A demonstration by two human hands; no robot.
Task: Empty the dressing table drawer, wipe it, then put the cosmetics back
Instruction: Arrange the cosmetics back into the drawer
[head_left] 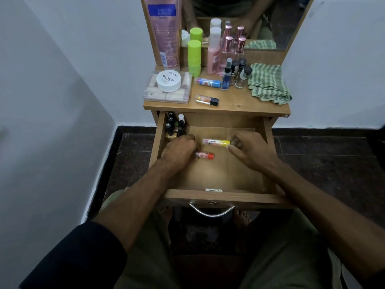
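Both grips closed in the drawer (210,122): left hand (180,150) on red-capped tube (205,155), right hand (249,149) on yellow-capped tube (216,142).

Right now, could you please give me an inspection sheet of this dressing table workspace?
Surface: tabletop wooden, crowded; drawer pulled open, floor mostly bare.
Job's things: yellow tube and red tube in the drawer; small bottles stand in its back left corner; green cloth folded on the tabletop's right.
Clutter: pink tube, green sticks, nail polish tub, spray bottles, blue tube.
Grippers: left hand on the red tube; right hand pinches the yellow tube.
Cables: nothing seen.
Surroundings: mirror, white walls, dark floor.
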